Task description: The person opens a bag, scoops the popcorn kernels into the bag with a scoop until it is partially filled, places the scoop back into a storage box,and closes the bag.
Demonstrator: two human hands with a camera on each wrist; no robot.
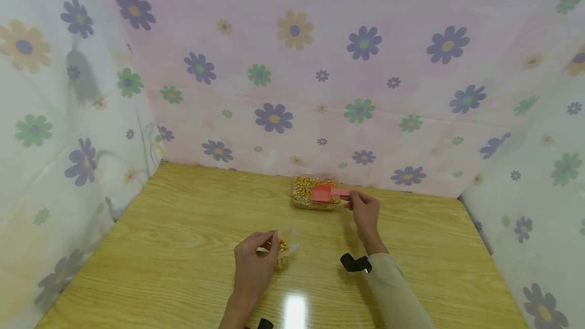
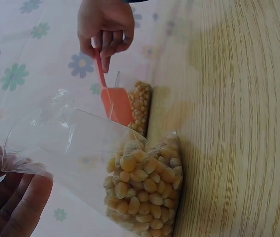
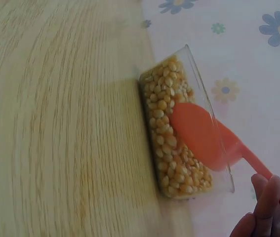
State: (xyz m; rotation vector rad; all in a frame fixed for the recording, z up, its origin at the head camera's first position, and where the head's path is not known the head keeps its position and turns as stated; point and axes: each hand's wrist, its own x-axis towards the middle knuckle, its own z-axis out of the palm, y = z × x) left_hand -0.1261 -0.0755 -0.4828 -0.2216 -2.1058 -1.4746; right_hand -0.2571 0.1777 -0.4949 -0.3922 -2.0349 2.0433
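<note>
My left hand (image 1: 257, 263) pinches the top edge of a clear plastic bag (image 2: 85, 143). Corn kernels (image 2: 147, 190) fill the bag's lower part, which stands on the table. At the back, my right hand (image 1: 364, 212) grips the handle of a coral-pink scoop (image 1: 323, 192). The scoop's blade (image 3: 199, 133) reaches into a clear rectangular container (image 1: 315, 205) and touches the kernels (image 3: 164, 143) there. How deep its tip sits is hard to tell. My left palm is turned away in the head view.
The wood-grain table (image 1: 183, 227) runs back to a flowered curtain (image 1: 320, 65), with the container close to it. More flowered cloth (image 1: 50, 116) hangs on the left and right sides. A bright light reflection (image 1: 295, 311) lies near the table's front.
</note>
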